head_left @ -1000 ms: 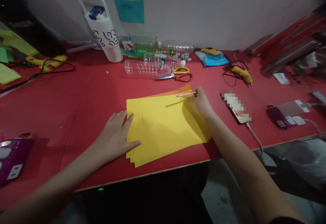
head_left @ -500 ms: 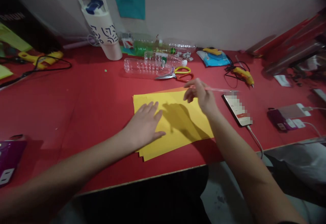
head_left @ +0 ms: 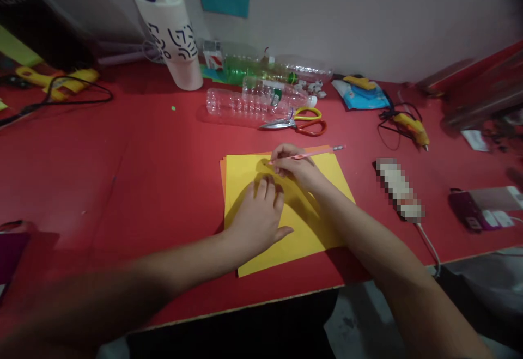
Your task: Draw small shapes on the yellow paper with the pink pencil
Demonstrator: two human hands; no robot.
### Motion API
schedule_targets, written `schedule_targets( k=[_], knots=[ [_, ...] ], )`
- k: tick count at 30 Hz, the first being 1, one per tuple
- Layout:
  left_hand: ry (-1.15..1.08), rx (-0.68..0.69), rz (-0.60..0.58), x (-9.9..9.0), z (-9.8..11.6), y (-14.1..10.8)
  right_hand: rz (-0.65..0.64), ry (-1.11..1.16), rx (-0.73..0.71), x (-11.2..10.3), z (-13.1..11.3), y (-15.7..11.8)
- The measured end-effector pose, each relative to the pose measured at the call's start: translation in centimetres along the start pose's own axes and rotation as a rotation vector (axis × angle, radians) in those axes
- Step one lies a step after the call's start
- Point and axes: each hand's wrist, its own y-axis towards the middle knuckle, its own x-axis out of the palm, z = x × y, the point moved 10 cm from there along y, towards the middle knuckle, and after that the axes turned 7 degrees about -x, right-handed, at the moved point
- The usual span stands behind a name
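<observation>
Yellow paper (head_left: pixel 261 258) lies on the red table (head_left: pixel 163 195), with an orange sheet (head_left: pixel 223 176) peeking out beneath it at the left and top edges. My left hand (head_left: pixel 261 214) rests flat on the yellow paper, fingers stretched and thumb out to the side. A pink pencil (head_left: pixel 306 154) is gripped in my right hand (head_left: pixel 296 168) in a writing hold. Its tip points left and is down at the upper part of the paper, close above my left fingertips. The eraser end sticks out toward the right.
Behind the paper lie scissors (head_left: pixel 294 122), clear plastic bottles (head_left: pixel 249 103) and a green bottle (head_left: pixel 253 70). A white tumbler (head_left: pixel 175 43) stands back left. To the right are a phone (head_left: pixel 398 190), a yellow glue gun (head_left: pixel 412 129), a blue packet (head_left: pixel 362 95) and a power bank (head_left: pixel 469 209).
My right hand has come down and left, bringing the pencil tip to the paper in a writing grip. My left hand has shifted right on the sheet. The camera view has tilted slightly.
</observation>
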Motion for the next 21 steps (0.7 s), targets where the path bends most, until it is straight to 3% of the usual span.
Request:
schedule_targets(
  k=[4, 11, 21],
  knots=[
    [0.012, 0.004, -0.042, 0.0, 0.3, 0.1, 0.036, -0.089, -0.113, -0.5, -0.6, -0.6],
    [0.0, -0.045, -0.158, 0.6, -0.1, 0.2, 0.008, -0.161, -0.102, -0.8, -0.6, -1.4],
    [0.043, -0.037, -0.165, 0.3, 0.1, 0.3, -0.023, -0.225, -0.181, -0.6, -0.2, -1.3]
  ],
)
